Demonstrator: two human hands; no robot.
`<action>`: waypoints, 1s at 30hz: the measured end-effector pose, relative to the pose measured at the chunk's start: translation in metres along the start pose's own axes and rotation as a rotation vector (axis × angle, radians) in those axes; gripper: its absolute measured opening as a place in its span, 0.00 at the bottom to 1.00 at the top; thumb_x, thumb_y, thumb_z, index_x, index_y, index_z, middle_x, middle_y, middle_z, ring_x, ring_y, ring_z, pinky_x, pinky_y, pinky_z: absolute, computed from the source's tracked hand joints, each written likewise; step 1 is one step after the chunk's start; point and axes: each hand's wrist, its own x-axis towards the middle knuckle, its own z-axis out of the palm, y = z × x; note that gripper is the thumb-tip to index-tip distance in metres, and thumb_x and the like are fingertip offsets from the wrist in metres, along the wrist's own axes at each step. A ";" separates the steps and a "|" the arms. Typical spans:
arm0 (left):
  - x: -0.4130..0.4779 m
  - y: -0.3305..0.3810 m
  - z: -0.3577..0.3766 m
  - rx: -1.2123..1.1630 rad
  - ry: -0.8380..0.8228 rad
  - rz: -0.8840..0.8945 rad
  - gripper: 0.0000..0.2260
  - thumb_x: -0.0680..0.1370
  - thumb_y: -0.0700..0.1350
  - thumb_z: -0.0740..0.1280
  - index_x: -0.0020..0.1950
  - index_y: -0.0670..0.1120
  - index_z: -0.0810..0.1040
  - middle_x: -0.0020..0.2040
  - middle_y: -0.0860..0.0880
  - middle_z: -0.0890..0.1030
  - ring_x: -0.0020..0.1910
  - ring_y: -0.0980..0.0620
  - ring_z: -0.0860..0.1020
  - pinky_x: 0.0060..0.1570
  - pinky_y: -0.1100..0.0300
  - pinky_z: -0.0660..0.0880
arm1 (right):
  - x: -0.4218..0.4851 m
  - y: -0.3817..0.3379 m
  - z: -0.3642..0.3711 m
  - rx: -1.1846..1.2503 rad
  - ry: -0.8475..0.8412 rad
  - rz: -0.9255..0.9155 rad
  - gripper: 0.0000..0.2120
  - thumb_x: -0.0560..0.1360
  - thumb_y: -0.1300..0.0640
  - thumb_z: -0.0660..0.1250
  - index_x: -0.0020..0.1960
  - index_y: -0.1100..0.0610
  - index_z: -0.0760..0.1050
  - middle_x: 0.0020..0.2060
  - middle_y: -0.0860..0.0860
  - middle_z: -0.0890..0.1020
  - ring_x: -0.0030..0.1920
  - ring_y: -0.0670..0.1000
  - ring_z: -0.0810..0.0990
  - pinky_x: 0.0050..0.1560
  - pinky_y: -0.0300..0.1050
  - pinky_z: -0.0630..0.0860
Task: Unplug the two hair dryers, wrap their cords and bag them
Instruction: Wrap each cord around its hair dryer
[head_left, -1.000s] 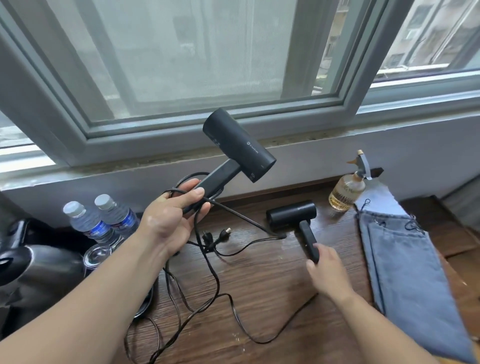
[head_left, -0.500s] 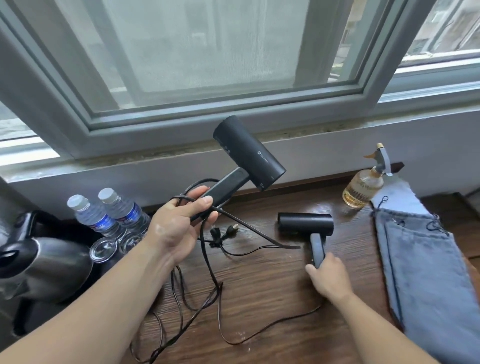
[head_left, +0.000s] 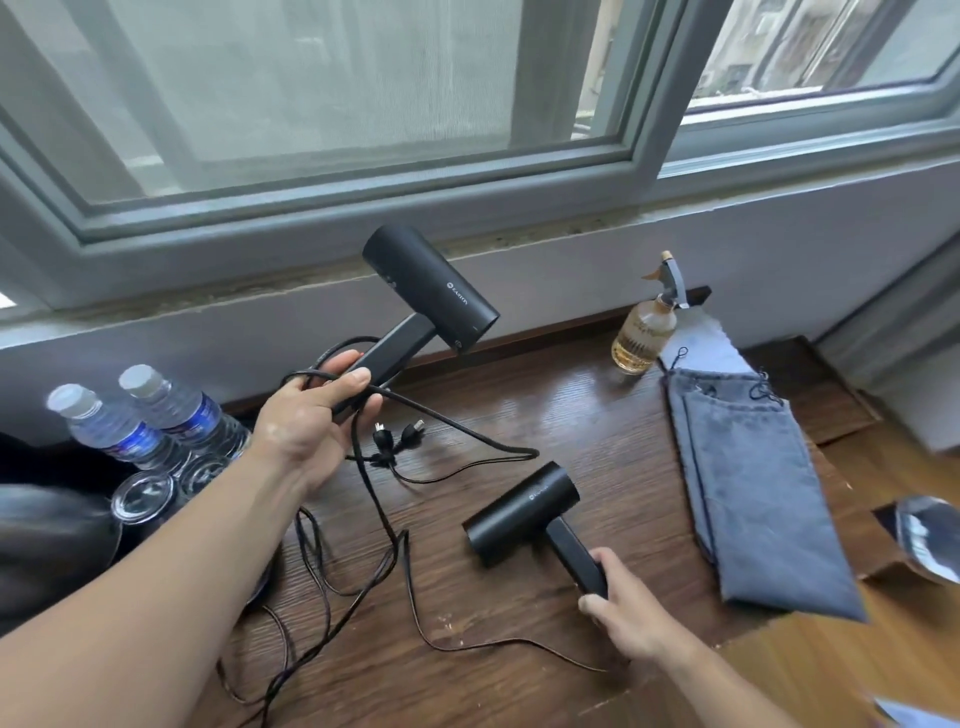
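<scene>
- Soft, even daylight comes through the window (head_left: 337, 98) ahead (shadows are faint and soft-edged).
- Pale glare streaks the wooden desk (head_left: 566, 400) near the wall.
- The upper hair dryer (head_left: 431, 291) and lower hair dryer (head_left: 522, 512) are sharp.
- The dark kettle (head_left: 47, 545) at left and a shiny object (head_left: 930, 540) at right smear into blur.
- Wide-angle distortion bows the window frame toward the edges.

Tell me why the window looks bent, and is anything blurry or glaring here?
Head view: the wide-angle lens bows the window frame; daylight leaves a pale sheen on the wooden table; the kettle at the left edge is smeared and soft; the raised hair dryer and the lower hair dryer are sharp.
</scene>
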 end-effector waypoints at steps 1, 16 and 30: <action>0.001 0.002 0.001 -0.008 0.004 0.003 0.10 0.76 0.32 0.69 0.56 0.42 0.82 0.51 0.45 0.84 0.38 0.53 0.85 0.38 0.62 0.81 | -0.004 0.003 0.000 0.010 -0.014 -0.015 0.16 0.71 0.57 0.68 0.55 0.44 0.69 0.43 0.47 0.80 0.42 0.45 0.78 0.47 0.41 0.73; -0.017 -0.022 0.026 -0.059 -0.016 -0.085 0.10 0.76 0.31 0.69 0.56 0.41 0.81 0.49 0.43 0.83 0.41 0.48 0.82 0.35 0.62 0.81 | 0.021 -0.074 0.042 0.226 -0.133 -0.183 0.18 0.67 0.56 0.68 0.56 0.53 0.70 0.40 0.51 0.75 0.38 0.47 0.73 0.42 0.47 0.70; -0.010 -0.048 0.003 0.046 -0.027 -0.181 0.11 0.75 0.30 0.70 0.55 0.40 0.82 0.50 0.42 0.83 0.43 0.47 0.83 0.37 0.60 0.82 | 0.062 -0.159 0.068 -0.626 -0.487 -0.489 0.18 0.73 0.59 0.66 0.61 0.52 0.68 0.55 0.58 0.80 0.53 0.60 0.77 0.51 0.48 0.74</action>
